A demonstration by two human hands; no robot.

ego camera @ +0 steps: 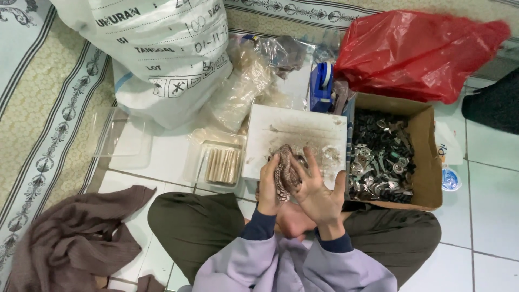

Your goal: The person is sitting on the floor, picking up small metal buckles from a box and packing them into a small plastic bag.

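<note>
My left hand (268, 186) has its fingers (266, 165) curled shut around a small patterned brown cloth (285, 174), held upright in front of my chest. My right hand (318, 192) presses against the cloth's other side with its fingers (312, 161) spread apart, palm open. The cloth sits above the near edge of a white foam box (294, 132) on the tiled floor (494, 211).

Risks, as I judge them: the right hand only props the cloth, so if the left loosens, it could drop into the foam box or my lap. The cardboard box (424, 157) of small metal parts (378, 162) stands just beside my right forearm; a sideways elbow move could tip it and scatter them.

Counts: two hands, one cloth, one foam box, one cardboard box, metal parts too many to count. One clear tray (220, 165) holds a row of pale sticks, about eight, left of the foam box. One white sack (157, 54), one red bag (416, 51), one brown garment (75, 238).
</note>
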